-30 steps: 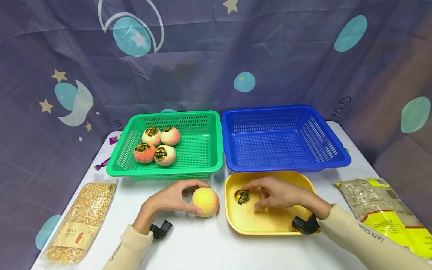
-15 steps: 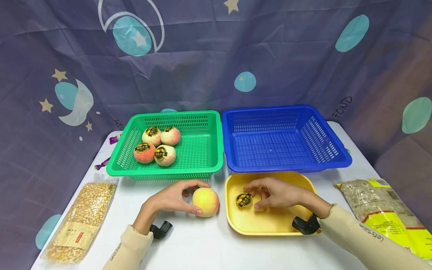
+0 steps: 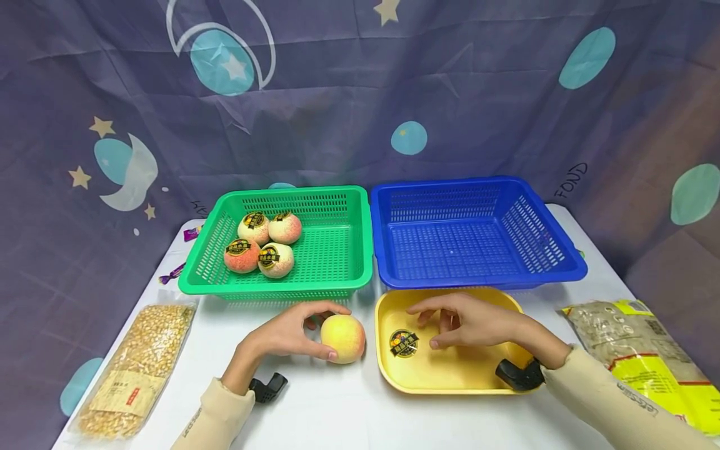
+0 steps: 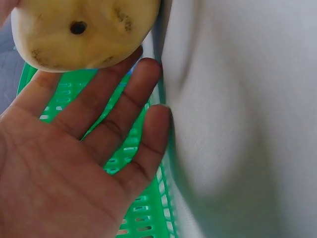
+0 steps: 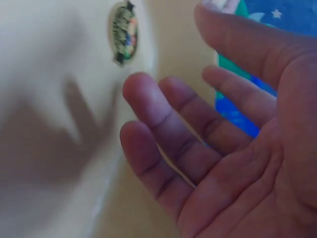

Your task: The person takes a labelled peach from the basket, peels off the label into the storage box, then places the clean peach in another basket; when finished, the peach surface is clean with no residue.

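A round yellow fruit with a pink blush stands at the table's middle. My left hand grips it from the left, thumb in front and fingers behind. Its underside, with a dark spot and bumps, shows in the left wrist view. Inside the shallow yellow tray lies a black fruit-label sticker, flat on the floor. My right hand hovers over the tray, fingers loosely bent and spread, with the sticker just left of its fingertips. The right wrist view shows the palm holding nothing, the sticker apart from it.
Behind, a green basket holds several labelled peaches, and a blue basket stands beside it. A bag of corn kernels lies left, a yellow-labelled bag right. Purple candies sit left of the green basket.
The sticker has shifted slightly down in the tray and turned. My right fingertips have drawn away from it, and that forearm has moved a little right. The left hand keeps its hold.
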The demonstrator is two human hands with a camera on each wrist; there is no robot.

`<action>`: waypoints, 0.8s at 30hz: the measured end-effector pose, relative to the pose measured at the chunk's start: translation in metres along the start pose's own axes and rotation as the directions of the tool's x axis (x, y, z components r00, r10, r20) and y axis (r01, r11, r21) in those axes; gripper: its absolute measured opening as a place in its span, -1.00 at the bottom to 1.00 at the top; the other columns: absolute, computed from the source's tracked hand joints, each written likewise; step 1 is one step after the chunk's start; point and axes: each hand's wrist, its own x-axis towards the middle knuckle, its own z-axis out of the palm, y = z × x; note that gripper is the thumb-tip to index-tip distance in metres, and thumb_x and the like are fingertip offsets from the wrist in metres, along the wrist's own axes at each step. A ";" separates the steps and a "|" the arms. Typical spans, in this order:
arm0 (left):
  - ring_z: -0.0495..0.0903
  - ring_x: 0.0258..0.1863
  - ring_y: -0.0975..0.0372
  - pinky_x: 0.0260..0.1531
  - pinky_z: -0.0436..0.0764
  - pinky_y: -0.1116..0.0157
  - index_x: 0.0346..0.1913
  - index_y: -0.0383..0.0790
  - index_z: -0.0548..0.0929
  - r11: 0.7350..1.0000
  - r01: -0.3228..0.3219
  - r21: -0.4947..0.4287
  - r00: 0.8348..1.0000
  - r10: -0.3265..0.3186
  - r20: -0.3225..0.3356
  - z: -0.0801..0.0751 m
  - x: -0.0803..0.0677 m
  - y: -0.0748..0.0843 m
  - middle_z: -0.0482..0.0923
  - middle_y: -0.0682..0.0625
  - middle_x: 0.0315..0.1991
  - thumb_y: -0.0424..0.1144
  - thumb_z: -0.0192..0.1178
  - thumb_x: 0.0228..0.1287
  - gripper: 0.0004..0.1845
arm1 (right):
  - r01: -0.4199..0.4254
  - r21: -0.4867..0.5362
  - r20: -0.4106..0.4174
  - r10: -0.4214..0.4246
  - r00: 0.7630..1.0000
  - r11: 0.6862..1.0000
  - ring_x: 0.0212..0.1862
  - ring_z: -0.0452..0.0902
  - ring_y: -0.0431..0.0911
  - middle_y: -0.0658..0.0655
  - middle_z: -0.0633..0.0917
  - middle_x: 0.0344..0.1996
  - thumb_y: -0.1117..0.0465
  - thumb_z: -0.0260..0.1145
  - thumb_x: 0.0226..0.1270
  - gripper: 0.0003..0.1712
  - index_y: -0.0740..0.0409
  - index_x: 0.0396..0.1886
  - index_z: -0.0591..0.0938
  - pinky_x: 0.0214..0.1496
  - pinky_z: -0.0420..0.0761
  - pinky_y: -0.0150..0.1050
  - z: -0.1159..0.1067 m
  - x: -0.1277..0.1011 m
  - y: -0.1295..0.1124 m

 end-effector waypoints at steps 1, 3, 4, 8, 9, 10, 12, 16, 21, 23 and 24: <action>0.55 0.02 0.24 0.03 0.56 0.17 0.29 0.20 0.58 1.000 -0.005 0.001 1.000 0.005 -0.008 0.000 -0.001 0.000 0.64 0.18 0.07 0.02 0.58 0.01 -0.29 | 0.011 -0.004 -0.007 -0.011 1.000 1.000 -0.41 0.56 -0.29 0.26 0.71 0.04 0.12 0.47 0.31 -0.36 0.19 0.34 0.55 -0.35 0.60 -0.36 -0.002 -0.002 -0.002; 0.56 0.02 0.26 0.04 0.57 0.18 0.28 0.22 0.59 1.000 -0.012 0.003 1.000 0.012 -0.022 0.000 -0.002 0.001 0.64 0.20 0.06 0.01 0.58 0.01 -0.30 | 0.036 -0.014 -0.028 -0.037 0.999 0.999 -0.37 0.59 -0.28 0.23 0.72 0.02 0.10 0.46 0.32 -0.39 0.11 0.33 0.57 -0.30 0.63 -0.34 -0.007 -0.006 -0.006; 0.56 0.02 0.27 0.04 0.57 0.19 0.28 0.23 0.59 1.000 -0.016 0.006 1.000 0.016 -0.027 0.000 -0.004 0.001 0.64 0.22 0.06 0.01 0.58 0.01 -0.30 | 0.050 -0.019 -0.039 -0.051 0.998 0.999 -0.35 0.61 -0.27 0.20 0.73 0.01 0.11 0.46 0.34 -0.42 0.08 0.33 0.58 -0.28 0.64 -0.33 -0.009 -0.009 -0.008; 0.56 0.02 0.29 0.05 0.59 0.17 0.27 0.27 0.59 0.999 -0.048 -0.002 0.999 0.048 -0.023 -0.001 -0.009 0.009 0.65 0.25 0.05 0.00 0.59 0.00 -0.31 | 0.109 -0.057 -0.140 -0.116 0.983 0.992 -0.24 0.66 -0.24 0.06 0.76 -0.03 0.21 0.40 0.39 -0.55 0.04 0.26 0.63 -0.18 0.68 -0.33 -0.023 -0.025 -0.014; 0.56 0.02 0.29 0.05 0.59 0.16 0.27 0.26 0.59 0.998 -0.065 -0.003 0.998 0.065 -0.017 -0.002 -0.011 0.013 0.65 0.25 0.04 0.00 0.58 0.00 -0.31 | 0.114 -0.072 -0.178 -0.126 0.976 0.991 -0.22 0.66 -0.24 0.05 0.76 -0.03 0.25 0.38 0.41 -0.58 0.05 0.24 0.64 -0.16 0.68 -0.34 -0.027 -0.030 -0.015; 0.57 0.01 0.29 0.04 0.59 0.15 0.27 0.23 0.59 0.996 -0.087 -0.003 0.996 0.087 -0.010 -0.003 -0.013 0.016 0.66 0.23 0.04 -0.01 0.58 0.01 -0.32 | 0.113 -0.098 -0.226 -0.133 0.965 0.989 -0.21 0.66 -0.24 0.02 0.77 -0.05 0.30 0.36 0.42 -0.61 0.07 0.22 0.65 -0.14 0.68 -0.35 -0.032 -0.036 -0.016; 0.57 0.01 0.29 0.04 0.60 0.17 0.28 0.19 0.59 0.992 -0.129 -0.003 0.992 0.129 0.005 -0.005 -0.016 0.023 0.67 0.21 0.05 -0.02 0.57 0.04 -0.33 | 0.083 -0.165 -0.345 -0.136 0.929 0.983 -0.21 0.67 -0.24 -0.03 0.78 -0.10 0.36 0.34 0.40 -0.63 0.05 0.16 0.68 -0.14 0.68 -0.39 -0.042 -0.047 -0.016; 0.60 -0.01 0.29 0.05 0.60 0.24 0.30 0.13 0.58 0.982 -0.191 0.008 0.982 0.191 0.013 -0.015 -0.023 0.039 0.67 0.17 0.07 -0.04 0.54 0.08 -0.34 | -0.041 -0.309 -0.598 -0.161 0.785 0.950 -0.26 0.62 -0.34 -0.24 0.75 -0.17 0.44 0.42 0.27 -0.60 0.00 0.05 0.73 -0.17 0.58 -0.55 -0.064 -0.069 -0.002; 0.62 -0.02 0.26 0.06 0.61 0.25 0.33 0.10 0.56 0.969 -0.245 0.015 0.969 0.245 0.001 -0.029 -0.027 0.058 0.67 0.17 0.10 -0.09 0.53 0.08 -0.30 | -0.276 -0.330 -0.741 -0.067 0.668 0.903 0.12 0.50 -0.13 0.09 0.69 0.09 0.24 0.47 0.26 -0.54 0.12 0.17 0.67 0.21 0.43 -0.34 -0.090 -0.094 0.032; 0.62 0.00 0.25 0.07 0.61 0.25 0.34 0.06 0.55 0.963 -0.270 0.014 0.963 0.270 -0.009 -0.035 -0.026 0.063 0.67 0.15 0.12 -0.12 0.53 0.07 -0.29 | -0.387 -0.316 -0.739 0.031 0.673 0.866 0.29 0.35 0.17 0.36 0.55 0.26 0.09 0.42 0.34 -0.38 0.21 0.33 0.54 0.38 0.30 0.09 -0.096 -0.103 0.045; 0.62 0.01 0.24 0.07 0.61 0.25 0.34 0.04 0.55 0.959 -0.282 0.019 0.959 0.283 -0.017 -0.038 -0.025 0.065 0.67 0.14 0.13 -0.13 0.53 0.07 -0.29 | -0.432 -0.311 -0.729 0.079 0.680 0.846 0.32 0.26 0.32 0.46 0.48 0.31 0.03 0.38 0.37 -0.29 0.26 0.40 0.45 0.33 0.22 0.30 -0.098 -0.105 0.051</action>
